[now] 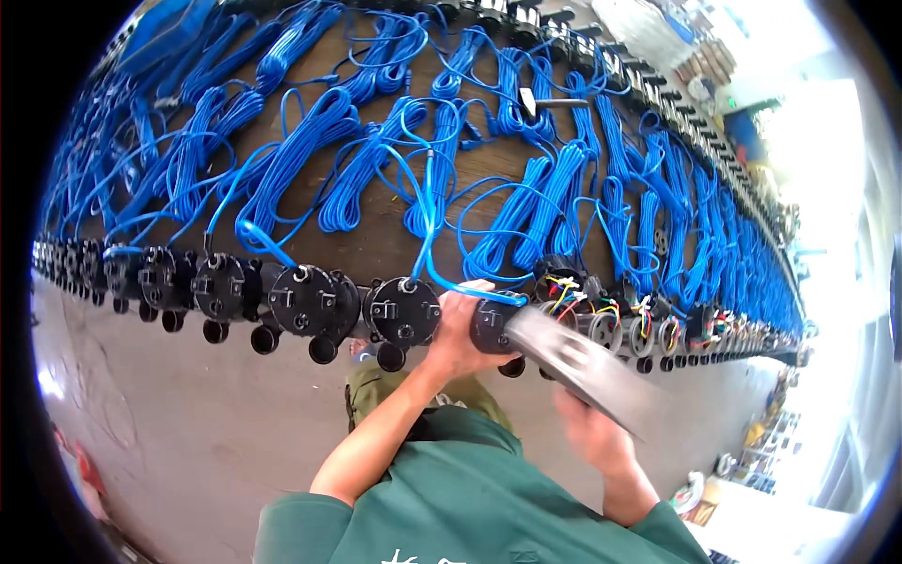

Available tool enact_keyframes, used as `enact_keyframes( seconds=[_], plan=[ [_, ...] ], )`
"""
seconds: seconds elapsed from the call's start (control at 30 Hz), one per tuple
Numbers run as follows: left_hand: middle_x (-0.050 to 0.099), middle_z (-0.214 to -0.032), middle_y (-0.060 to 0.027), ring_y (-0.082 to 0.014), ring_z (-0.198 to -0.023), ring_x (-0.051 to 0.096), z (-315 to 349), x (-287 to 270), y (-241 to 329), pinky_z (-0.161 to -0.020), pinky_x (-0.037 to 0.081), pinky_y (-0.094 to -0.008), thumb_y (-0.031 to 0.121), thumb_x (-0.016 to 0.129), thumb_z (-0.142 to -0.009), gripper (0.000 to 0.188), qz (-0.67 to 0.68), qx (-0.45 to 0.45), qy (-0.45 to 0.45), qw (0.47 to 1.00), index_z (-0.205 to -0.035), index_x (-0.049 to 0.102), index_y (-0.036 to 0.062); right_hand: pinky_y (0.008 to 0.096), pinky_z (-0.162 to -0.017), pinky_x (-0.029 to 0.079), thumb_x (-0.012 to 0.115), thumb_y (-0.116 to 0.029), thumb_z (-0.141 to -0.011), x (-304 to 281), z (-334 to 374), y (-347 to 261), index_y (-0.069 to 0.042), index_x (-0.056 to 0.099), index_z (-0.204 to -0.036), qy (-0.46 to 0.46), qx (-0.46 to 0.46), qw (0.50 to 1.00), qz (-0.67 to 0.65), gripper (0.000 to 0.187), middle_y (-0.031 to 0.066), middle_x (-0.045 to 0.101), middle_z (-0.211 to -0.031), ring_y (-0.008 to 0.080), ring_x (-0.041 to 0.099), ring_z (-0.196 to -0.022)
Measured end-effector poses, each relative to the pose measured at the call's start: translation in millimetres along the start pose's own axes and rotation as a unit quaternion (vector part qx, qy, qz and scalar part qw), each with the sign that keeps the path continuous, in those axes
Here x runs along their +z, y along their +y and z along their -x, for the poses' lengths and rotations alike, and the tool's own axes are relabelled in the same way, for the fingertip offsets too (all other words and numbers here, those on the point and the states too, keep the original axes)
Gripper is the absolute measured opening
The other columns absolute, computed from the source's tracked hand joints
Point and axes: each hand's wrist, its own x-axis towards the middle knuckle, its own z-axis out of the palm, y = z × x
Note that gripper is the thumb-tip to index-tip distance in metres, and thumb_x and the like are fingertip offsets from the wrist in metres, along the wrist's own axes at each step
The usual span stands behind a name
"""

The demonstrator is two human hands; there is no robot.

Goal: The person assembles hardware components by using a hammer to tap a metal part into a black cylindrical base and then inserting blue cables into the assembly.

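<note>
My left hand (458,329) is wrapped round the side of a black round-capped motor unit (489,326) standing in the row along the table's near edge. A blue cable (430,221) runs from the caps here back over the table. My right hand (601,440) grips a broad, grey, bar-like tool (583,362), smeared by motion. The tool's far end overlaps the right side of that cap; whether it touches cannot be told. Left of my left hand stands another capped unit (404,312). To the right, an uncapped unit (564,287) shows coloured wires.
Several coiled blue cable bundles (305,155) cover the brown table (376,202). A hammer (550,101) lies among them toward the back. More capped units (305,301) extend left, and uncapped ones (642,329) extend right. Another row of units (648,89) lines the far edge.
</note>
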Motion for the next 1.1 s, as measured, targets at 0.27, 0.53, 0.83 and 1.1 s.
enact_keyframes(
  seconds=[0.27,0.53,0.83,1.1],
  plan=[
    [0.062,-0.130,-0.0138,-0.0379,-0.120,0.058,7,-4,0,-0.106,0.043,-0.0497,0.038,0.101,-0.051,0.097,0.024,-0.026,0.043,0.998,-0.132,0.057,0.0087,0.0233,-0.046,0.036,0.052,-0.039,-0.112,-39,2,8,-0.004,0.054,-0.095,-0.032,0.091,0.991,-0.098,0.039,-0.0019,0.047,-0.067,0.0048,0.042,-0.055],
    [0.061,-0.132,-0.0120,-0.0365,-0.121,0.058,4,1,-9,-0.107,0.042,-0.0487,0.039,0.100,-0.051,0.097,0.031,-0.019,0.031,0.999,-0.132,0.056,0.0100,0.0258,-0.050,0.037,0.056,-0.036,-0.110,-12,-12,66,-0.005,0.057,-0.090,-0.048,0.108,0.989,0.094,0.037,-0.0037,0.050,-0.066,0.0068,0.045,-0.056],
    [0.060,-0.135,-0.0128,-0.0344,-0.124,0.056,9,0,-9,-0.107,0.039,-0.0470,0.039,0.099,-0.051,0.098,0.014,-0.026,0.011,0.999,-0.134,0.056,0.0094,0.0252,-0.046,0.035,0.057,-0.053,-0.106,-8,-13,6,-0.006,0.052,-0.091,0.080,-0.231,0.970,0.013,0.049,-0.0044,0.042,-0.062,0.0076,0.040,-0.052],
    [0.063,-0.125,-0.0118,-0.0361,-0.116,0.060,5,-4,-12,-0.101,0.042,-0.0458,0.035,0.099,-0.050,0.094,0.041,0.011,0.055,0.998,-0.131,0.057,0.0123,0.0230,-0.047,0.033,0.048,-0.054,-0.109,-39,-12,2,-0.007,0.055,-0.100,-0.114,0.091,0.984,-0.101,0.049,-0.0044,0.044,-0.067,0.0044,0.037,-0.053]
  ],
)
